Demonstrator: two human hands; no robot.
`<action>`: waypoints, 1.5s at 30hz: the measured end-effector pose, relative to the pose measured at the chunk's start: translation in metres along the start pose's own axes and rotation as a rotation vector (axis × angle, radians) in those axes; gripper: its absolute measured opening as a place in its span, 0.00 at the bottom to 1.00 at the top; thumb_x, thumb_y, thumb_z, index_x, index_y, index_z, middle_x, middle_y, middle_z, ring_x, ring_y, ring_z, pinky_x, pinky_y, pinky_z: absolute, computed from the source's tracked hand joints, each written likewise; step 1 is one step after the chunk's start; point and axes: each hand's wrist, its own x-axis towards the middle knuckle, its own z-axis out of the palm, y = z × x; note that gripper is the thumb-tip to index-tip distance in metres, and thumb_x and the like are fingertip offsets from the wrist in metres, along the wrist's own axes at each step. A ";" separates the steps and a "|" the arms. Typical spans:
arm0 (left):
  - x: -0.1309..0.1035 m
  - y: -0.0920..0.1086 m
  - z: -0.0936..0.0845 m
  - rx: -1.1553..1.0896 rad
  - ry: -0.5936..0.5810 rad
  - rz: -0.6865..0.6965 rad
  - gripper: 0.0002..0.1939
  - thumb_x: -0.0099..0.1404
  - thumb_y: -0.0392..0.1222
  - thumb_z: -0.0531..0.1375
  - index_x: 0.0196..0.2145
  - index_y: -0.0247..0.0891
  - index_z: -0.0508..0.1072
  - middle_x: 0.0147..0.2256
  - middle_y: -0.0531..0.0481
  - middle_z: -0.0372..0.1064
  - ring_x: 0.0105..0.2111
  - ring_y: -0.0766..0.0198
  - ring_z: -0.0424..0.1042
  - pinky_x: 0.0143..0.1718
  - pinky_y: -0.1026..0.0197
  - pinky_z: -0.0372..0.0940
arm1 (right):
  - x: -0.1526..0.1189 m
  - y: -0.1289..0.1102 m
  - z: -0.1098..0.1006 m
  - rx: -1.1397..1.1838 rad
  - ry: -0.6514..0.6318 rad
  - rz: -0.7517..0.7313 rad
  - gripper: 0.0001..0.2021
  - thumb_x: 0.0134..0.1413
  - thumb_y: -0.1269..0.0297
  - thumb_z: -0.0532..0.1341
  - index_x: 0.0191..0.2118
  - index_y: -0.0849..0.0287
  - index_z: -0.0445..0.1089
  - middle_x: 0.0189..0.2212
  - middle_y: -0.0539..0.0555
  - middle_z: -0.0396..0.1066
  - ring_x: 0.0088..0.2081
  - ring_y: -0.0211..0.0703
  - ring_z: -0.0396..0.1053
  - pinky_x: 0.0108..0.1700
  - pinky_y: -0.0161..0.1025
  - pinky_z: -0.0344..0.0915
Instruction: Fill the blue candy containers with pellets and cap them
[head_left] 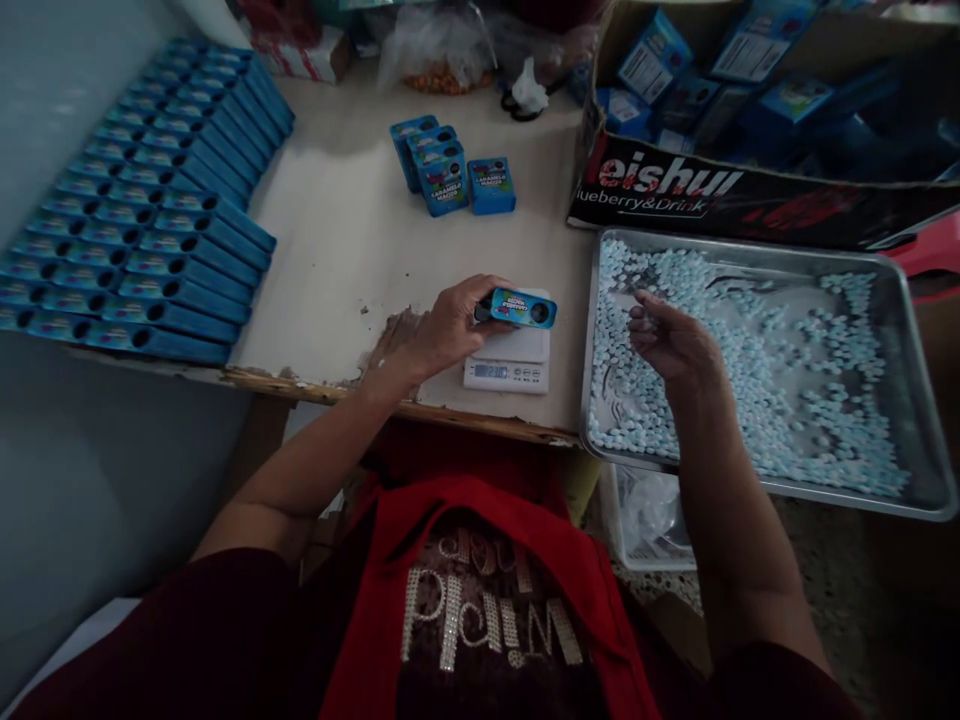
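A small blue box [523, 308] is held in my left hand [454, 325], over the plate of a white digital scale [506, 376]. Its printed end with a dark round hole faces up. Above the metal tray [919, 400] of pale blue candies [750, 400], my right hand [671, 340] has its fingers curled together near the tray's left side. Whatever those fingers hold is too small to make out. Several blue boxes [442, 185] stand upright behind the scale, with one more box [492, 186] just to their right.
Many blue boxes [195, 260] stand in rows at the left. A black carton [750, 195] full of blue boxes sits behind the tray. At the back are a plastic bag [442, 70] with orange contents and black scissors [517, 108]. The table's front edge [330, 390] is chipped.
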 end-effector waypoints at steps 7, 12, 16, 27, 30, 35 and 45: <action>0.001 0.005 -0.003 0.051 0.002 0.025 0.17 0.77 0.47 0.70 0.58 0.41 0.79 0.54 0.41 0.83 0.53 0.52 0.82 0.58 0.52 0.77 | -0.005 0.008 0.002 -0.004 0.018 -0.092 0.10 0.55 0.64 0.79 0.39 0.56 0.80 0.31 0.48 0.76 0.29 0.31 0.72 0.27 0.23 0.69; 0.023 0.017 -0.001 0.282 -0.017 0.240 0.17 0.77 0.36 0.61 0.59 0.45 0.80 0.58 0.41 0.82 0.60 0.48 0.79 0.68 0.43 0.73 | -0.009 0.026 0.013 -0.481 0.159 -0.575 0.12 0.58 0.50 0.78 0.36 0.52 0.85 0.42 0.54 0.86 0.53 0.51 0.81 0.61 0.47 0.78; 0.056 0.036 0.020 0.487 -0.024 0.443 0.21 0.81 0.33 0.54 0.60 0.47 0.82 0.63 0.42 0.80 0.67 0.46 0.75 0.81 0.31 0.56 | -0.013 0.025 0.024 -0.354 0.160 -0.556 0.19 0.65 0.38 0.73 0.42 0.50 0.84 0.45 0.55 0.86 0.53 0.53 0.81 0.57 0.48 0.79; 0.113 0.043 0.080 0.573 -0.052 0.742 0.15 0.84 0.35 0.59 0.56 0.51 0.84 0.61 0.45 0.81 0.67 0.50 0.75 0.71 0.41 0.63 | -0.012 0.019 0.033 0.502 0.027 0.269 0.26 0.86 0.44 0.43 0.44 0.55 0.69 0.26 0.53 0.73 0.25 0.43 0.71 0.25 0.34 0.72; 0.115 0.038 0.085 0.466 0.052 0.607 0.16 0.83 0.36 0.60 0.57 0.50 0.85 0.60 0.43 0.81 0.64 0.47 0.76 0.69 0.42 0.66 | -0.014 0.019 0.033 0.547 0.071 0.270 0.23 0.86 0.48 0.44 0.42 0.55 0.68 0.26 0.53 0.72 0.25 0.40 0.68 0.23 0.30 0.69; 0.107 0.025 0.083 0.109 0.167 0.308 0.13 0.76 0.49 0.70 0.55 0.46 0.84 0.52 0.45 0.83 0.53 0.50 0.80 0.59 0.50 0.74 | -0.018 0.013 0.028 0.564 0.047 0.213 0.18 0.84 0.58 0.48 0.44 0.58 0.72 0.28 0.55 0.74 0.26 0.38 0.67 0.25 0.28 0.70; 0.003 -0.017 0.022 -0.490 0.279 -0.312 0.33 0.51 0.54 0.85 0.48 0.41 0.79 0.44 0.50 0.84 0.43 0.56 0.84 0.52 0.52 0.82 | -0.007 0.015 0.017 0.367 -0.055 0.071 0.06 0.67 0.77 0.64 0.42 0.59 0.73 0.26 0.47 0.71 0.22 0.30 0.64 0.20 0.21 0.59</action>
